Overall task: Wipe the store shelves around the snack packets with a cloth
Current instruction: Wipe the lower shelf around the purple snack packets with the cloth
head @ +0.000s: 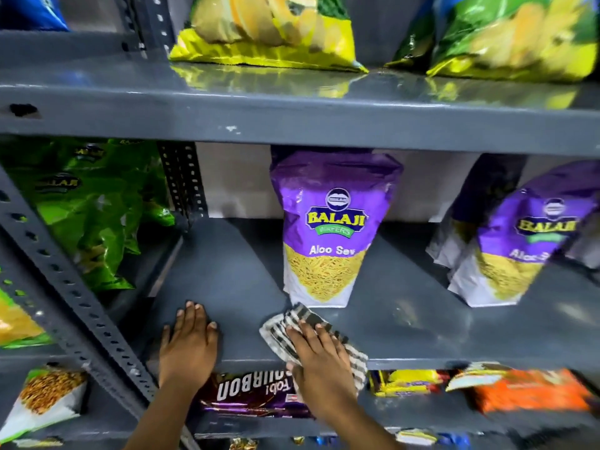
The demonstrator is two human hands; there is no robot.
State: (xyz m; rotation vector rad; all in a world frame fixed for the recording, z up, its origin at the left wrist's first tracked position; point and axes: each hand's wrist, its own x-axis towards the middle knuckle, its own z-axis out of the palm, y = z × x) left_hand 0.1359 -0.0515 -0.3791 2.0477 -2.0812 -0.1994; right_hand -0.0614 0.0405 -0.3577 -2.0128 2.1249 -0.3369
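A striped black-and-white cloth (pixel 285 329) lies on the front of the grey middle shelf (pixel 227 274), just below an upright purple Aloo Sev packet (pixel 328 235). My right hand (pixel 319 358) presses flat on the cloth, fingers spread over it. My left hand (pixel 190 342) rests flat on the bare shelf to the left of the cloth, holding nothing. A second purple Aloo Sev packet (pixel 516 248) leans at the right of the same shelf.
Green packets (pixel 94 209) fill the neighbouring bay at left, behind a slotted grey upright (pixel 65 277). Yellow-green chip bags (pixel 269 30) sit on the shelf above. Below are a Bourbon biscuit pack (pixel 250 394), a yellow pack (pixel 409 381) and an orange pack (pixel 529 394).
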